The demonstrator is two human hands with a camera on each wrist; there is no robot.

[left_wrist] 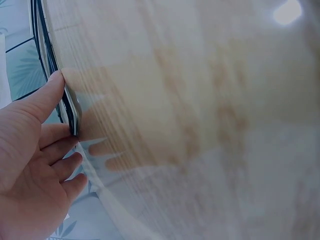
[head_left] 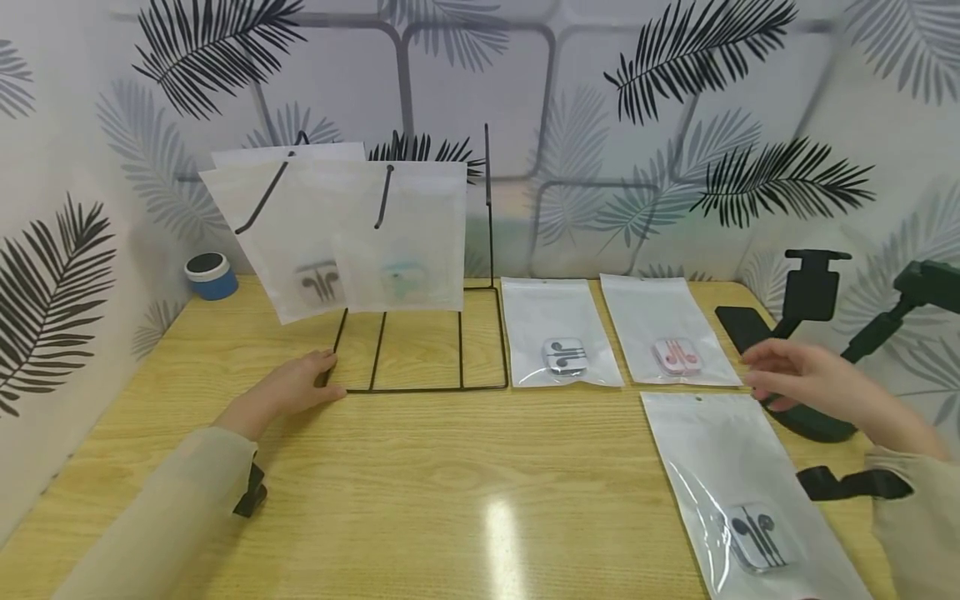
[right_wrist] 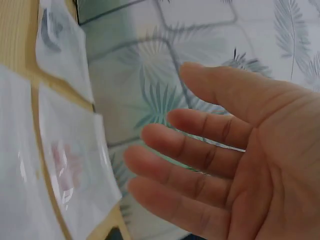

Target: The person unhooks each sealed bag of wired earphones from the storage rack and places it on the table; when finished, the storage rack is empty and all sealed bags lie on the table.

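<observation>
My left hand (head_left: pixel 288 392) pinches the front left corner of a black wire display rack (head_left: pixel 427 390) between thumb and fingers; the left wrist view shows the thumb (left_wrist: pixel 47 95) against the dark wire. White zip bags (head_left: pixel 420 225) with earphones inside hang from the rack's hooks. My right hand (head_left: pixel 821 379) is in the air at the right, fingers relaxed and holding nothing. Near its fingertips lies a bag with pink earphones (head_left: pixel 678 355). Beside that is a bag with dark earphones (head_left: pixel 566 357). A longer bag (head_left: pixel 708 450) with dark earphones lies nearer me.
A black stand (head_left: pixel 817 425) with an upright holder is behind and beneath my right hand. A blue jar (head_left: pixel 213 279) with a dark lid sits at the back left. Leaf-patterned cloth (head_left: pixel 600 83) covers the wall behind the wooden table (head_left: pixel 420 483).
</observation>
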